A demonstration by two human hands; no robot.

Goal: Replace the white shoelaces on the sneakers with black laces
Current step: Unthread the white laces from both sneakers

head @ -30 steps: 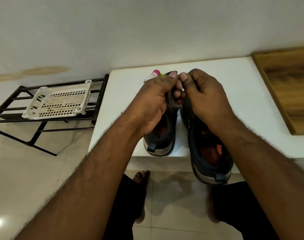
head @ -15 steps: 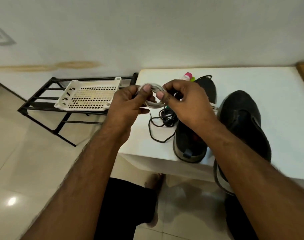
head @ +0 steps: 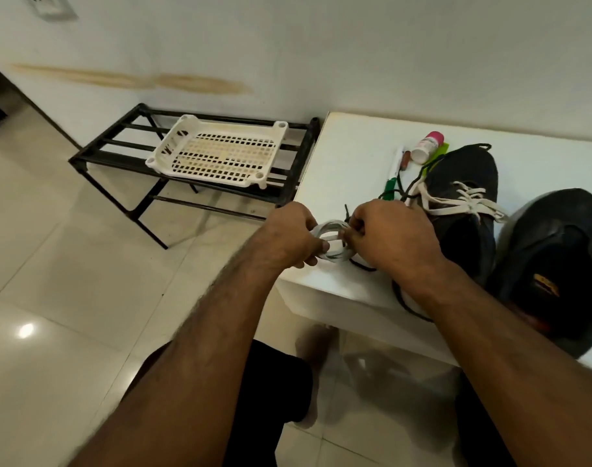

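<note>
A: What's on the far left?

B: A black rack (head: 126, 153) on the tiled floor (head: 68, 298), against the wall. A white perforated basket (head: 220, 151) sits on top of it, and the rack's right end stands just beside the white counter (head: 348, 156).

A: And the hands?

B: Both are over the counter's near left corner. The left hand (head: 289, 235) has its fingers curled round a coil of white lace (head: 333, 242). The right hand (head: 394, 239) pinches the same coil from the other side, so the two hands nearly touch, each closed on that coil.

A: Where are the black laces?

B: One black lace (head: 367, 266) lies on the counter under the right hand, and a loop of it hangs over the front edge beneath the wrist. Its full run is hidden by the hand.

A: The sneakers?

B: The left sneaker (head: 463, 210) stands just right of the right hand, toe pointing away, with a white shoelace (head: 456, 203) loose across its top and trailing to the left. The right sneaker (head: 557, 264) lies beside it, closer to the counter's front edge; I see no lace on it.

A: Anything behind them?

B: A green-and-white pen (head: 393, 173) and a small pink-capped bottle (head: 427, 146), near the left sneaker's toe.
</note>
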